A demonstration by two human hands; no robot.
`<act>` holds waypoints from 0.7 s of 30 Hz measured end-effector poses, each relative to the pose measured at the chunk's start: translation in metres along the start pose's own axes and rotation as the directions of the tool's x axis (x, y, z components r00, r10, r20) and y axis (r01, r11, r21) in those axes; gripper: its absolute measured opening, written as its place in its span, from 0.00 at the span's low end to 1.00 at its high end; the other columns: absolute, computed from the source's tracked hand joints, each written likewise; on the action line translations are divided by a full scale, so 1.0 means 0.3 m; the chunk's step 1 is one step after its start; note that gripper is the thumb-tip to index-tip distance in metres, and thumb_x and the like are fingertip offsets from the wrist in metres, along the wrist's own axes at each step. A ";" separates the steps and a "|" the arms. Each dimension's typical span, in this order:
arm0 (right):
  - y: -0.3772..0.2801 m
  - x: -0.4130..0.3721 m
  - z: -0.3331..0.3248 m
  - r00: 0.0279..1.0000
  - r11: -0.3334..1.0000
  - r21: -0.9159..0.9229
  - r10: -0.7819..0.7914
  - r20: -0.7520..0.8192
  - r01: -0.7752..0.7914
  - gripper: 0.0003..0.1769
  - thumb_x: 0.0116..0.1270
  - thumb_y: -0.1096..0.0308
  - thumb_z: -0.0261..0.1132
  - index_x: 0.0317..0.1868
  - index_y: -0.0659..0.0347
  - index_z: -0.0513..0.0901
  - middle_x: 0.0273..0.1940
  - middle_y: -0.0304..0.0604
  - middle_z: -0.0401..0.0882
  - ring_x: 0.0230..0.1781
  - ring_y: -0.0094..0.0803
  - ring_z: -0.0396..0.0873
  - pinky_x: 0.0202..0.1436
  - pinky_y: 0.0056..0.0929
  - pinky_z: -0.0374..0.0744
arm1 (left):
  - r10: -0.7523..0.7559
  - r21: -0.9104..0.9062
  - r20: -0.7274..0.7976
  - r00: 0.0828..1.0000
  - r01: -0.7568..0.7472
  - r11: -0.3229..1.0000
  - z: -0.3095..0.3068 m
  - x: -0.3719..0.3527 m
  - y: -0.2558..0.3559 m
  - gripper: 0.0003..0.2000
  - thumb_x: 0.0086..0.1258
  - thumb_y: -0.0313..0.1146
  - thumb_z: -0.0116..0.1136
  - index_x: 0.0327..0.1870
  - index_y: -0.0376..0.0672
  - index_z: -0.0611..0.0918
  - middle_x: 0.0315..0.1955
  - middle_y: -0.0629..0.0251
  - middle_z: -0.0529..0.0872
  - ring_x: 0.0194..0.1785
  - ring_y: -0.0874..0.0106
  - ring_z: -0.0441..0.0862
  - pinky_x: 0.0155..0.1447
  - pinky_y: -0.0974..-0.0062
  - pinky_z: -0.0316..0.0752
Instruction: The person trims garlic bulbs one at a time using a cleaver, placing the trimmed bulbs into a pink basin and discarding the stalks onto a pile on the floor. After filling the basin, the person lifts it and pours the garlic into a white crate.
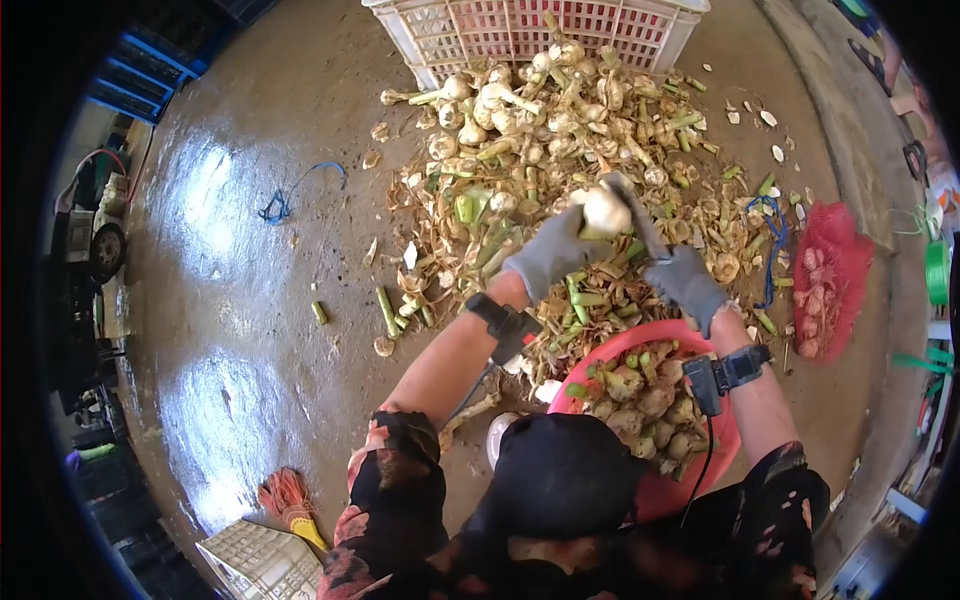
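My left hand (556,250), in a grey glove, is closed on a whitish garlic bulb (606,214), slightly blurred, held above the heap. In my gloved right hand (688,284) is the lower end of a knife (640,215). Its dark blade points up and left along the right side of the bulb; whether it touches is hard to tell. Beneath and beyond both hands spreads a heap of garlic bulbs (490,105) with cut stalks and dry skins. Close below my right hand, a pink basin (728,440) holds several brownish bulbs.
At the far side stands a white plastic crate (540,30). A red mesh bag (830,275) with garlic lies on the right, beside a blue cord (776,245). Wet concrete floor (230,300) extends left. Another person's limbs show at the upper right edge.
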State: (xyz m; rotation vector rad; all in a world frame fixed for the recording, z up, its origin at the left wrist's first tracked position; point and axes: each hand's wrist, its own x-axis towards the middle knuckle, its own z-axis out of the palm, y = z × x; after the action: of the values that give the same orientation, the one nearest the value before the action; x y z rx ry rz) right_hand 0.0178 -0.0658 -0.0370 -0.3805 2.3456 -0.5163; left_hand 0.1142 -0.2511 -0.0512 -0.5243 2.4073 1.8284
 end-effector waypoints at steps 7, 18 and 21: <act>-0.110 -0.128 0.054 0.887 0.844 -0.388 -0.446 -0.121 0.372 0.11 0.51 0.63 0.59 0.36 0.53 0.78 0.31 0.47 0.80 0.33 0.43 0.79 0.37 0.38 0.76 | 0.078 0.101 0.016 0.997 -0.079 0.992 0.078 -0.020 -0.209 0.20 0.49 0.39 0.66 0.43 0.42 0.80 0.38 0.59 0.83 0.41 0.65 0.80 0.45 0.72 0.74; 0.020 -0.058 0.070 0.813 0.799 -0.454 -0.533 -0.233 0.393 0.09 0.51 0.62 0.60 0.32 0.55 0.78 0.24 0.48 0.78 0.27 0.47 0.78 0.32 0.41 0.75 | 0.135 -0.168 -0.131 0.982 -0.156 0.973 0.124 -0.166 -0.051 0.13 0.51 0.33 0.63 0.39 0.44 0.81 0.36 0.64 0.84 0.38 0.70 0.81 0.44 0.77 0.74; 0.125 -0.021 0.020 0.929 0.927 -0.360 -0.221 -0.298 0.105 0.10 0.53 0.62 0.61 0.35 0.56 0.79 0.23 0.48 0.78 0.26 0.47 0.78 0.32 0.39 0.76 | 0.207 -0.073 -0.241 0.948 -0.230 0.970 0.094 -0.230 0.008 0.14 0.51 0.33 0.64 0.40 0.43 0.80 0.37 0.63 0.83 0.40 0.70 0.81 0.46 0.76 0.74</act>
State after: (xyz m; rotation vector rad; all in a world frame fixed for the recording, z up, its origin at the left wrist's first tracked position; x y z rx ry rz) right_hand 0.0216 -0.0320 -0.0549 -0.7044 2.7579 -0.2642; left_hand 0.1741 -0.2085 -0.0390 -0.5238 2.6286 2.0949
